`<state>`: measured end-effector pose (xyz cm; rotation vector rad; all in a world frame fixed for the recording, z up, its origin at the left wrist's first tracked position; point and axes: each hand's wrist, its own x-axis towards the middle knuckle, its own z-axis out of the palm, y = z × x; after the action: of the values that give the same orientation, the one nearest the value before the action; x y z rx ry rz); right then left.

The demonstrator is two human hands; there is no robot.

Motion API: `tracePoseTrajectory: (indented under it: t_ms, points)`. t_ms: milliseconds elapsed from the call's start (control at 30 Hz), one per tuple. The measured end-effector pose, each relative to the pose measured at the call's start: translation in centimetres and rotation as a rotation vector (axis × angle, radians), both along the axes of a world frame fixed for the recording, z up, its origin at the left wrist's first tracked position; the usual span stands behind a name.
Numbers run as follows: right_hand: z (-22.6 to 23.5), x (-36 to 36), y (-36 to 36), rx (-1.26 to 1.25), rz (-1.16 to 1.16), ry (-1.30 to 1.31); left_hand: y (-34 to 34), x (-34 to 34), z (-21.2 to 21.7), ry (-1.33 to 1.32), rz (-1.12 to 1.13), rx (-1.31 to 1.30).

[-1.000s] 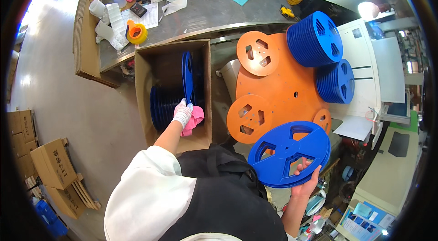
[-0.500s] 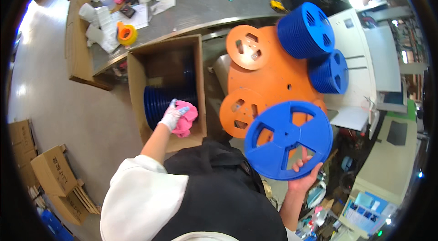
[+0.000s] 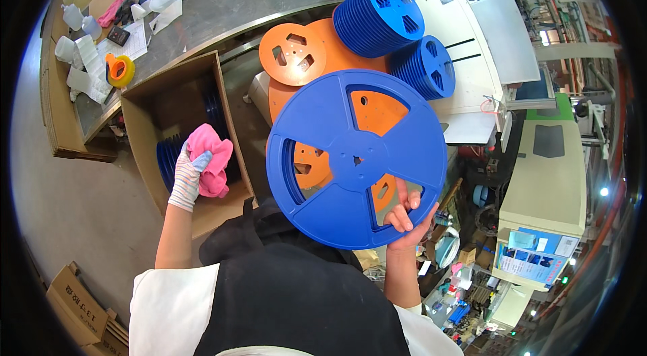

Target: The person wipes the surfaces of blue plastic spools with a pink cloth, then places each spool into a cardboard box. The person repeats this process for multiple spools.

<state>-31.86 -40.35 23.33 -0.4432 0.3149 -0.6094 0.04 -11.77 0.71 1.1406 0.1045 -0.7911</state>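
Observation:
My right hand (image 3: pixel 407 220) grips a large blue plastic reel (image 3: pixel 356 157) by its lower rim and holds it up flat, close to the camera, in front of my chest. My left hand (image 3: pixel 187 177), in a white knit glove, is closed on a pink cloth (image 3: pixel 210 159) and hangs above an open cardboard box (image 3: pixel 145 134). More blue reels (image 3: pixel 168 157) stand on edge inside that box. Behind the raised reel lie orange reels (image 3: pixel 293 54), partly hidden by it.
Two stacks of blue reels (image 3: pixel 379 16) (image 3: pixel 424 66) stand on a white unit at the right. A grey workbench (image 3: pixel 202 9) at the top carries a tape roll (image 3: pixel 118 68), papers and gloves. Cardboard boxes (image 3: pixel 74 302) sit on the floor at lower left. Machines crowd the right.
My right hand has lifted the blue reel up and toward the camera. My left hand with the pink cloth has come up out of the box, leaving the reel standing there.

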Motion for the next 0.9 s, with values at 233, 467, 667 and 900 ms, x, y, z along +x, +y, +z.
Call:
tracePoseTrajectory:
  t_ms: [233,467,667,900]
  points:
    - [-0.3,0.1,0.9,0.026,0.012,0.056,-3.2,0.0,7.6,-0.594,0.010,0.206]
    - [-1.3,1.2,3.5,0.094,0.111,0.206,-10.9,-6.1,14.1,-1.172,-0.514,0.148]
    - [-1.3,0.4,3.5,0.136,0.053,0.304,-6.9,-13.6,12.2,-1.449,-1.017,-0.256]
    - [-1.3,-0.1,3.4,0.089,0.104,0.279,-8.0,-10.7,12.0,-1.747,-0.762,0.075]
